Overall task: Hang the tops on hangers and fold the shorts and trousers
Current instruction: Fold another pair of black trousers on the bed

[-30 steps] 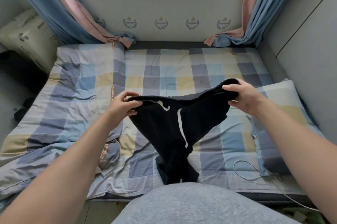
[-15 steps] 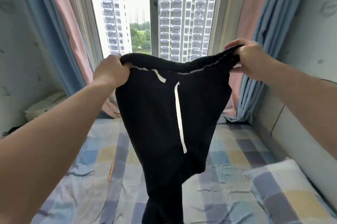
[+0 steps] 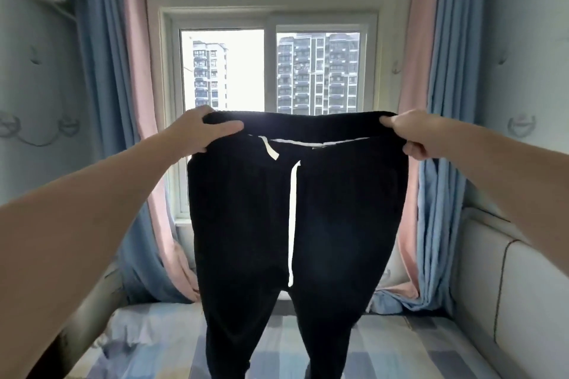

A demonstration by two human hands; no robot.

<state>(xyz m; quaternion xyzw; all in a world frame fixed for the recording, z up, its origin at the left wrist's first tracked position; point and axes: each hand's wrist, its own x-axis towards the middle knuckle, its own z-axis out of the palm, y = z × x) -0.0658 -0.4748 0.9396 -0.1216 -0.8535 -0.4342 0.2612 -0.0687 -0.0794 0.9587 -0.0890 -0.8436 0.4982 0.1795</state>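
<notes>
Both arms outstretched — left hand (image 3: 201, 129), right hand (image 3: 412, 133) (level) — gripping trousers (image 3: 295, 209).

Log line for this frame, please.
step: trousers held up | left hand: grips waistband | right hand: grips waistband | legs: hanging down | fold: not started

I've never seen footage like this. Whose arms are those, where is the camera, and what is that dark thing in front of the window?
No machine here: a person wears a wide-angle camera on the head, so you see their own bare arms reaching forward. The left hand and the right hand each grip one end of the waistband of black trousers, holding them up in front of the window. A white drawstring hangs down the front. The legs dangle over a bed with a checked sheet.
</notes>
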